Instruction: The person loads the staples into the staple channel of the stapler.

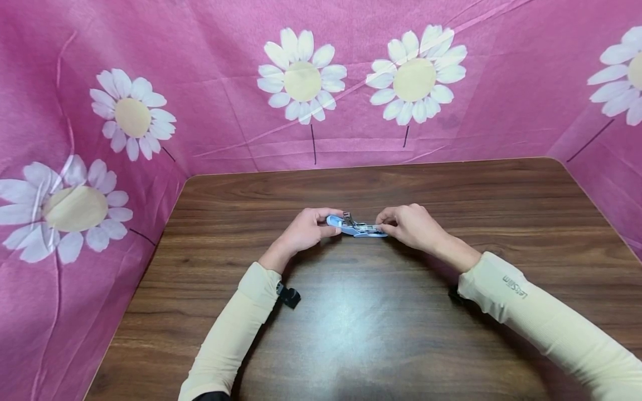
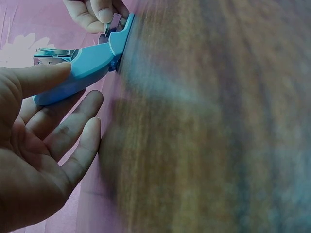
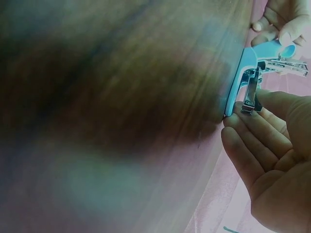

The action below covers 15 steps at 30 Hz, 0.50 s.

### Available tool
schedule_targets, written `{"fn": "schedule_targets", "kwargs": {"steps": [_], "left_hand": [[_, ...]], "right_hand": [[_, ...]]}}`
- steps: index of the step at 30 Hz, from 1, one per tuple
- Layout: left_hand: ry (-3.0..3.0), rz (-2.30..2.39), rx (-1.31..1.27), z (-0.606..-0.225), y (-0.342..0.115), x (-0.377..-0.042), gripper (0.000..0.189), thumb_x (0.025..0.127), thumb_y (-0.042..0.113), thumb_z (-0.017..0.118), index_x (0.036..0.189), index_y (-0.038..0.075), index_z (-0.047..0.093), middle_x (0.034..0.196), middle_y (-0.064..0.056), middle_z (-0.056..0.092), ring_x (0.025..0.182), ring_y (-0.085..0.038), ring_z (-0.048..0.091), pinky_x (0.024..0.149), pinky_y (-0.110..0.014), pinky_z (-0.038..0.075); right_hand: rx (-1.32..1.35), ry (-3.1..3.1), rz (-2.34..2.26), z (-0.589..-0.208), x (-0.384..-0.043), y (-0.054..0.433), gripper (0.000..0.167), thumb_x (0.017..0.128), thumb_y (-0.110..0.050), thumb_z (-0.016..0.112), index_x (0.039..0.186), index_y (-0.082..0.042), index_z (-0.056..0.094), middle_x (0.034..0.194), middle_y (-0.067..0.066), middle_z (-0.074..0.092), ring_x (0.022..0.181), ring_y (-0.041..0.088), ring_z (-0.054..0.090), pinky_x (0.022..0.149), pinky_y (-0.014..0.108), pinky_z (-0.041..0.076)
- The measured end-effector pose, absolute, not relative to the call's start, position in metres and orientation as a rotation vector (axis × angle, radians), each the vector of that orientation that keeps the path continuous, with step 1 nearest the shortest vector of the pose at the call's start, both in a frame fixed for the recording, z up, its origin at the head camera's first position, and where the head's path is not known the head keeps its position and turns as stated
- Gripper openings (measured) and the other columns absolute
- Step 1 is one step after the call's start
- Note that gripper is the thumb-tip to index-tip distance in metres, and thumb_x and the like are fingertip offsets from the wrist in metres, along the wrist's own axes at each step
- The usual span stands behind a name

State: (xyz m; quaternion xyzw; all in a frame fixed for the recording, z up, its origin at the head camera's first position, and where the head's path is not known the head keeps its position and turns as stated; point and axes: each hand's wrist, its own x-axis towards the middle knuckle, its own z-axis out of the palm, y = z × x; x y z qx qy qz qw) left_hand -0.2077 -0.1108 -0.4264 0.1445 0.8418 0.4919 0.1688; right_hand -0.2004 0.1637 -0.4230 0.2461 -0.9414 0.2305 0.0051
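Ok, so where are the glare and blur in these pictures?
Head view: a pale glare patch on the tabletop, low centre; left wrist view: tabletop smeared, the blue stapler crisper; right wrist view: tabletop dark and blurred, a hazy greenish patch lower left.

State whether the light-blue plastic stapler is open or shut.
Open: the blue top of the stapler angles away from its blue base, leaving silver metal parts exposed.
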Motion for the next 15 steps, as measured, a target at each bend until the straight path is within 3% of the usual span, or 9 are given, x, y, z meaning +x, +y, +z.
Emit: {"fn": "schedule_targets", "kwargs": {"steps": [7, 15], "left_hand": [[2.386, 1.405, 0.401, -0.4264, -0.1106, -0.2077, 0.04, 0.091, 0.018, 0.076, 0.13, 0.016, 0.07, 0.106, -0.001, 0.077, 0.075, -0.01, 0.053, 0.064, -0.023, 0.04], [2.384, 1.401, 0.399, -0.4249, -0.1106, -0.2058, 0.041, 0.09, 0.017, 0.076, 0.131, 0.017, 0.069, 0.106, -0.002, 0.077, 0.069, -0.01, 0.051, 0.06, -0.022, 0.039]], "right_hand": [[0.771, -2.938, 0.71, -0.4228, -0.1999, 0.1631, 0.008, 0.092, -0.024, 0.074, 0.097, -0.018, 0.077, 0.096, 0.002, 0.08, 0.094, 0.022, 0.076, 0.083, 0.048, 0.055], [0.78, -2.938, 0.666, -0.4212, -0.1989, 0.1619, 0.01, 0.093, -0.027, 0.074, 0.098, -0.019, 0.079, 0.093, -0.001, 0.08, 0.073, 0.015, 0.067, 0.078, 0.047, 0.056]]}}
